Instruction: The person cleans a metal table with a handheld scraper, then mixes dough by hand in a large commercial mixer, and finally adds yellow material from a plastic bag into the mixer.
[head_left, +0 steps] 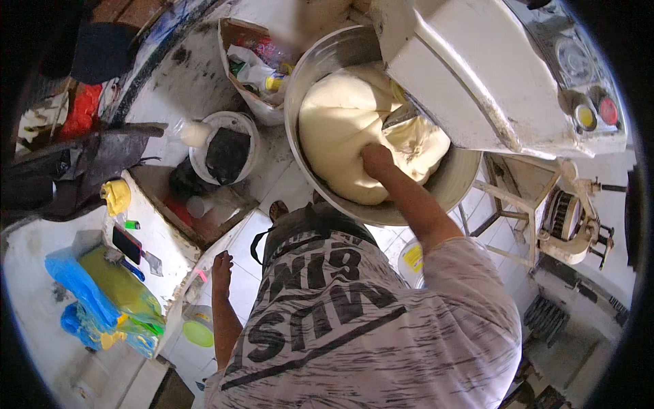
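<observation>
1. Location: the dough [334,123] lies in the steel bowl [293,129], under the mixer head [470,75], filling much of the visible interior.
2. Right hand [377,162]: knuckles against the dough, fingers bent and partly hidden; whether they grip any of it is not discernible.
3. Left hand [222,264]: hangs beside the body, well apart from the bowl; whether its fingers meet is not discernible.
4. Handling, as judged: heavy in bulk, soft, stretchy, probably tacky; not fragile, though liable to sag or tear if lifted by a thin edge.
5. Hold, as judged: best taken by the thick, smooth left side, palm well underneath, clear of the metal tool [400,116].
</observation>
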Demonstrator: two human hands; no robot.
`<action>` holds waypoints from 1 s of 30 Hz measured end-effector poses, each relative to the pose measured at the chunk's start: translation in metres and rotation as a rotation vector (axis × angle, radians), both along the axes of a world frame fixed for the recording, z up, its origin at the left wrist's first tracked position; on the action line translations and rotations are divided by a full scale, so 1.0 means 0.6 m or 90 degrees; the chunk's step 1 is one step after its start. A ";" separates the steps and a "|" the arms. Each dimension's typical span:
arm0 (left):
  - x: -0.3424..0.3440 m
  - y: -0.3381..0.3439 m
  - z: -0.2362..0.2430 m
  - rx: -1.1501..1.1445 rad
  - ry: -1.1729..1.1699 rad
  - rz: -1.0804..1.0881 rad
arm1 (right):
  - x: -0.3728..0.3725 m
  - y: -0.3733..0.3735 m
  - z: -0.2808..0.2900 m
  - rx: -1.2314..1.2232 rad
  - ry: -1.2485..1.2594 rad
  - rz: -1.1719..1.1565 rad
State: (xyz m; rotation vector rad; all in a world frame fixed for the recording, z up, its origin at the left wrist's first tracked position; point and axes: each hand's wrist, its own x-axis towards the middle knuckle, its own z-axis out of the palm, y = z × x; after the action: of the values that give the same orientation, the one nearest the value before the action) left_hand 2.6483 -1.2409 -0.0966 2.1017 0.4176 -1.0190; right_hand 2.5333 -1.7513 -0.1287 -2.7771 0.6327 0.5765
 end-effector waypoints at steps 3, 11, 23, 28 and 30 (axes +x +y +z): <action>0.009 -0.012 0.009 -0.012 -0.035 0.001 | -0.060 -0.012 0.038 -0.012 0.033 0.081; -0.011 0.058 -0.026 0.042 0.081 -0.003 | 0.123 0.026 0.057 -0.183 -0.049 -0.170; 0.023 0.034 -0.005 0.071 0.110 -0.023 | -0.064 0.011 0.073 0.305 -0.147 -0.093; 0.021 0.008 0.002 0.056 0.102 -0.064 | -0.035 -0.109 0.087 0.759 -0.295 -0.634; 0.015 0.018 0.005 0.067 0.094 -0.073 | -0.006 -0.117 0.046 0.773 -0.251 -0.634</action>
State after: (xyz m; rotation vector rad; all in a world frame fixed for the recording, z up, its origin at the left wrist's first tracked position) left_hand 2.6574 -1.2302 -0.0935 2.1717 0.4363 -1.2488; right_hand 2.5296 -1.8216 -0.1013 -1.1685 0.9808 0.0743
